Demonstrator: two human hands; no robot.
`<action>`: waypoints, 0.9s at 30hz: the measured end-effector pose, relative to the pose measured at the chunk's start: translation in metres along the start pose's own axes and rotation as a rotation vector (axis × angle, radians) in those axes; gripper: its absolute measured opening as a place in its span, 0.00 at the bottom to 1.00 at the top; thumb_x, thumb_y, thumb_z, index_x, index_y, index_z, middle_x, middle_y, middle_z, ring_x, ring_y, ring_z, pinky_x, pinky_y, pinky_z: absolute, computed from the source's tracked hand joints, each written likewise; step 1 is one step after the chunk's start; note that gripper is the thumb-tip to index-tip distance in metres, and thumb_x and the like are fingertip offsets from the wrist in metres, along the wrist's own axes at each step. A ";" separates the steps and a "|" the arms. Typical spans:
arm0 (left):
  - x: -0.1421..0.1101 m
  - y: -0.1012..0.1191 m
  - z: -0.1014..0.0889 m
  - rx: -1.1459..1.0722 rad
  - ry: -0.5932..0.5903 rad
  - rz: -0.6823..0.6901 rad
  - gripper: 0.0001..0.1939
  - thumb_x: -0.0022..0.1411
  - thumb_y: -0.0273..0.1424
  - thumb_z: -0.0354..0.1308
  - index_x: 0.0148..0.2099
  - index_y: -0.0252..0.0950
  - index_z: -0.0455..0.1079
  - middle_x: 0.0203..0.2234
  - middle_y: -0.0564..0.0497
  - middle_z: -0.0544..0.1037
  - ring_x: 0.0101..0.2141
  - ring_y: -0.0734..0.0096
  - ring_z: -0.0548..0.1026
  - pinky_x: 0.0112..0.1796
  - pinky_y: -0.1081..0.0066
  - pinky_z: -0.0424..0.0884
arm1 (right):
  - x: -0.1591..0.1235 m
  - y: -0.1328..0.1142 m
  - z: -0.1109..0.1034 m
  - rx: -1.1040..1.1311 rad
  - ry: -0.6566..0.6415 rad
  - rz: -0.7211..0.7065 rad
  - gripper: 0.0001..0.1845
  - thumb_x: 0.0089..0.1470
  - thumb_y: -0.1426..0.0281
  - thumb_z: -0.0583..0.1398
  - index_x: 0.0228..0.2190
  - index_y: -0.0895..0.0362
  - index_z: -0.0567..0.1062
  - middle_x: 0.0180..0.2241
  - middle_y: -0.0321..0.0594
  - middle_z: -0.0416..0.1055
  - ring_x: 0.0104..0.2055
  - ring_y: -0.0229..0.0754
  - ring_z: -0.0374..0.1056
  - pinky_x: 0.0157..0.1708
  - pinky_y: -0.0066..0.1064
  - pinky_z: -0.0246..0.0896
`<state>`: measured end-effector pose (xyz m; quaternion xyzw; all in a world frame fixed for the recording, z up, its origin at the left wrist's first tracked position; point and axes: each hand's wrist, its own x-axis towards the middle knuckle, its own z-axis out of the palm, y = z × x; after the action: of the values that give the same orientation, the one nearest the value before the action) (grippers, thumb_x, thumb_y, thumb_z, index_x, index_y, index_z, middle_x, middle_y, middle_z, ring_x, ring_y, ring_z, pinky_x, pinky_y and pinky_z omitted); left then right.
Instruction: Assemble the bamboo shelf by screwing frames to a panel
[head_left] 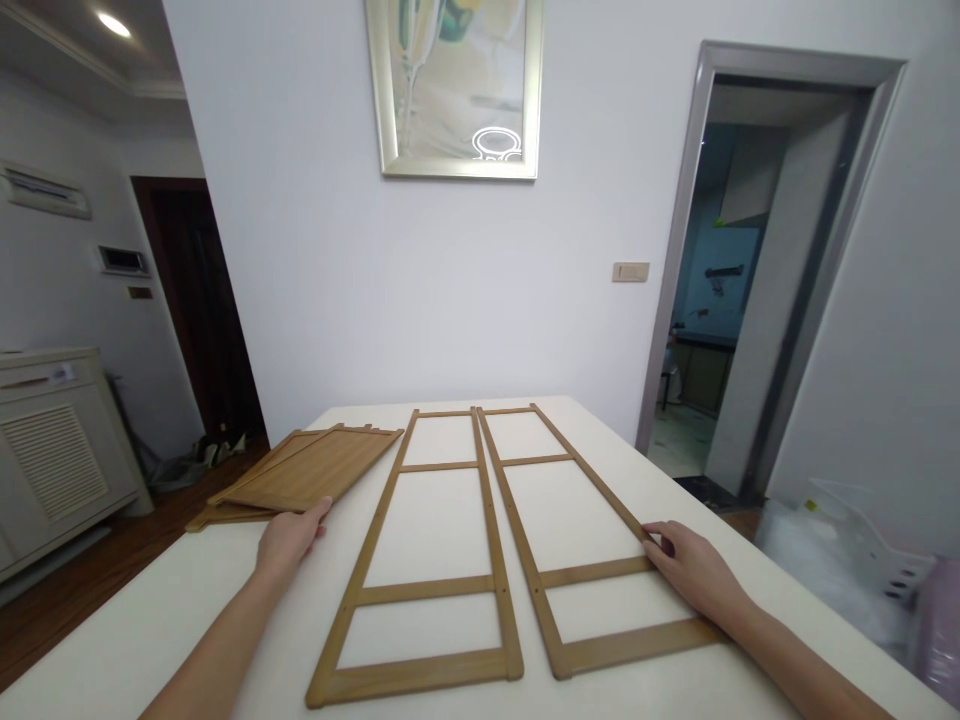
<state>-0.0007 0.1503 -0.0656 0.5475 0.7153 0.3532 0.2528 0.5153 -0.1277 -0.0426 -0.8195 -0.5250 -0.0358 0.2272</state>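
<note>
Two ladder-like wooden frames lie side by side on the white table (427,530). My right hand (690,565) has its fingers closed on the outer rail of the right wooden frame (551,578), near a crossbar. The left wooden frame (431,590) lies flat, untouched, with a narrow gap between the two. At the left, my left hand (296,530) grips the near edge of a wooden panel (307,475), thumb on top and fingers hidden beneath. That panel rests over other similar wooden pieces (225,515), only partly visible under it.
The table meets a white wall (450,290) with a framed picture (461,170) and a light switch (631,272). A doorway (697,270) opens at the right. Plastic-wrapped items (825,560) stand beside the table's right edge, and a white cabinet (67,450) stands at the left.
</note>
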 end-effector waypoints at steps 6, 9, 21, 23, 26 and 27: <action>0.001 0.002 0.001 -0.723 -0.102 -0.325 0.14 0.52 0.37 0.62 0.34 0.32 0.65 0.22 0.46 0.77 0.13 0.76 0.65 0.13 0.76 0.60 | -0.002 -0.003 -0.003 0.023 0.001 0.009 0.18 0.49 0.63 0.52 0.38 0.57 0.76 0.32 0.43 0.74 0.34 0.46 0.69 0.36 0.33 0.60; 0.000 0.008 0.002 -0.844 -0.187 -0.332 0.05 0.56 0.28 0.58 0.33 0.33 0.64 0.23 0.47 0.77 0.17 0.77 0.70 0.17 0.77 0.66 | -0.003 -0.003 -0.003 0.025 -0.004 0.004 0.19 0.49 0.63 0.52 0.38 0.58 0.75 0.32 0.43 0.74 0.34 0.46 0.69 0.36 0.33 0.60; -0.017 0.028 0.004 -1.171 -0.417 -0.399 0.05 0.60 0.20 0.53 0.32 0.30 0.65 0.30 0.43 0.78 0.22 0.79 0.74 0.21 0.81 0.74 | -0.002 0.003 0.004 0.022 -0.002 -0.009 0.19 0.51 0.63 0.52 0.39 0.58 0.75 0.34 0.43 0.74 0.35 0.45 0.69 0.37 0.33 0.59; -0.026 0.035 0.008 -1.198 -0.450 -0.409 0.05 0.60 0.19 0.54 0.32 0.30 0.66 0.31 0.43 0.78 0.23 0.78 0.75 0.21 0.81 0.74 | -0.002 0.003 0.004 0.023 -0.006 -0.010 0.19 0.51 0.63 0.52 0.39 0.58 0.75 0.34 0.43 0.73 0.36 0.45 0.69 0.37 0.33 0.59; -0.045 0.050 0.014 -1.203 -0.523 -0.393 0.04 0.61 0.19 0.54 0.32 0.29 0.66 0.32 0.42 0.78 0.25 0.77 0.77 0.23 0.82 0.75 | -0.002 0.002 0.002 0.007 -0.013 -0.008 0.18 0.52 0.65 0.52 0.39 0.58 0.75 0.34 0.43 0.72 0.35 0.44 0.68 0.37 0.33 0.60; -0.053 0.057 0.016 -1.204 -0.551 -0.377 0.04 0.61 0.19 0.54 0.33 0.29 0.66 0.33 0.41 0.79 0.27 0.76 0.78 0.24 0.81 0.75 | -0.003 0.001 0.000 -0.006 0.002 -0.021 0.18 0.52 0.65 0.52 0.40 0.58 0.75 0.34 0.44 0.72 0.35 0.44 0.68 0.37 0.33 0.60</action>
<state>0.0604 0.1116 -0.0326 0.2478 0.3870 0.4872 0.7427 0.5144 -0.1303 -0.0435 -0.8144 -0.5333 -0.0408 0.2251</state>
